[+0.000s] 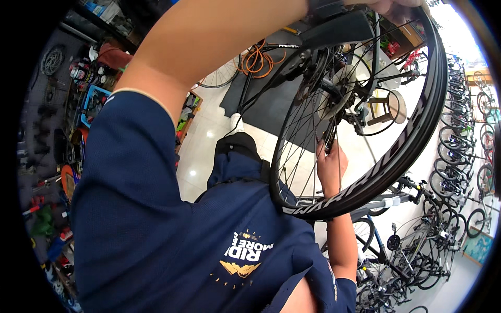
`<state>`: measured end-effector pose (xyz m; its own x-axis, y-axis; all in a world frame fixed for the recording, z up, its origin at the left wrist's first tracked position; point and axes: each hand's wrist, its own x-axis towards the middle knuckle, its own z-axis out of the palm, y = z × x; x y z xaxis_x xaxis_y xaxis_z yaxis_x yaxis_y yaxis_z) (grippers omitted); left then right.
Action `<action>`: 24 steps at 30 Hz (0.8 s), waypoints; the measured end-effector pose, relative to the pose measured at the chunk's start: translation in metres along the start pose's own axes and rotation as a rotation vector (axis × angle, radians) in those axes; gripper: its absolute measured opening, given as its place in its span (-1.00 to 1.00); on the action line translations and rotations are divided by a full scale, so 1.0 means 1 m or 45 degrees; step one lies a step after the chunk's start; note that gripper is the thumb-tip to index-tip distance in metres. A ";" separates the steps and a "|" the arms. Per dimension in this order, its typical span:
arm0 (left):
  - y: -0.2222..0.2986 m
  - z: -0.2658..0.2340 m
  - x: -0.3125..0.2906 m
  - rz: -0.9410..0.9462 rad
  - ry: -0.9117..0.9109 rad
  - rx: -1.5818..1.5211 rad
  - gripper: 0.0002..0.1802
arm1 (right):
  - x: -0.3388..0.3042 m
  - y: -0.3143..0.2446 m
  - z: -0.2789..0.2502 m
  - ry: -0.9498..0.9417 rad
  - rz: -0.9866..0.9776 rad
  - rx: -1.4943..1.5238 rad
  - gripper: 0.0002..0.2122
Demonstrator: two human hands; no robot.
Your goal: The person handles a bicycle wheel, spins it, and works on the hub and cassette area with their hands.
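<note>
A black bicycle wheel (360,201) with pale lettering on its rim stands tilted in front of me, mounted on a bike. Its spokes, disc rotor (344,78) and hub parts show at the middle. My left arm reaches across the top, a dark band on its wrist. My left hand (389,5) is at the wheel's upper edge, its fingers curled by the tyre and partly cut off by the frame. Behind the spokes, below the hub, my right hand (332,164) closes its fingers round a small dark part that I cannot make out.
Tools and bottles crowd a bench at left, with a blue tray (94,104). An orange coiled hose (254,60) hangs near a dark floor mat (261,107). A stool (387,107) stands beyond the wheel. Several bicycles (417,261) are packed along the right.
</note>
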<state>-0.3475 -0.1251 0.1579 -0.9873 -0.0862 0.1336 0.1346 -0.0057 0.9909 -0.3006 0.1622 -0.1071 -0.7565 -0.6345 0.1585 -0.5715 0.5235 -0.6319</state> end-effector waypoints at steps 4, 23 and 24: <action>0.001 0.004 0.016 -0.014 0.002 -0.028 -0.77 | -0.001 -0.007 -0.008 -0.053 0.092 -0.027 -0.71; 0.000 0.003 0.009 -0.097 0.004 0.009 -0.66 | 0.001 0.004 -0.014 -0.046 -0.263 -0.239 -0.84; 0.000 0.002 0.010 -0.099 -0.003 0.018 -0.65 | 0.003 0.002 -0.013 -0.112 -0.019 -0.205 -0.84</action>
<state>-0.3578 -0.1238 0.1591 -0.9949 -0.0839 0.0563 0.0563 0.0016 0.9984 -0.3079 0.1692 -0.0984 -0.7210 -0.6863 0.0955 -0.6312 0.5937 -0.4991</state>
